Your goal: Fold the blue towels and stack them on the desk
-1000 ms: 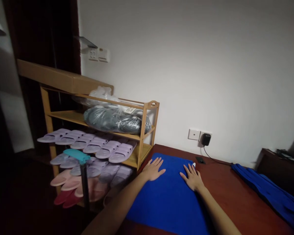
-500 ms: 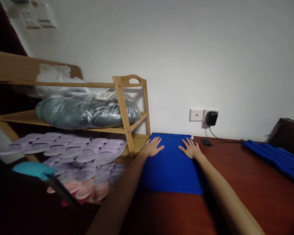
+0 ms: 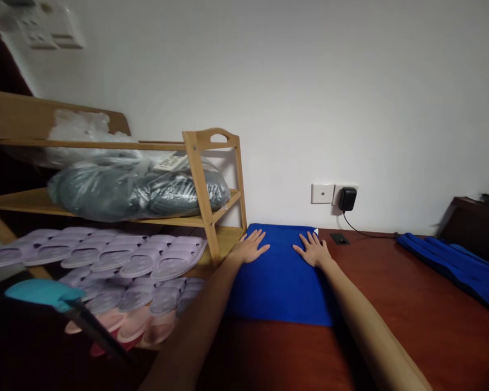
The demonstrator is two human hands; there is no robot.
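A blue cloth (image 3: 283,282) lies spread flat on the reddish-brown wooden table (image 3: 391,293), its far edge close to the wall. My left hand (image 3: 249,247) rests palm down on the cloth's far left part, fingers spread. On the far right part lies my right hand (image 3: 313,250), also flat with its fingers apart. A small white tag (image 3: 315,232) shows at the cloth's far right corner, by my right fingertips. Neither hand grips anything.
To the left stands a wooden rack (image 3: 204,190) with plastic-wrapped bundles (image 3: 106,190) and rows of lilac slippers (image 3: 142,255). A turquoise-topped object (image 3: 44,293) is in front. Behind are a black adapter (image 3: 348,199) and its cord; more blue cloth (image 3: 448,266) lies right.
The view has shifted slightly, so the rack, outlets and table sit a little further left in the picture. Both hands stay flat on the cloth in nearly the same places.
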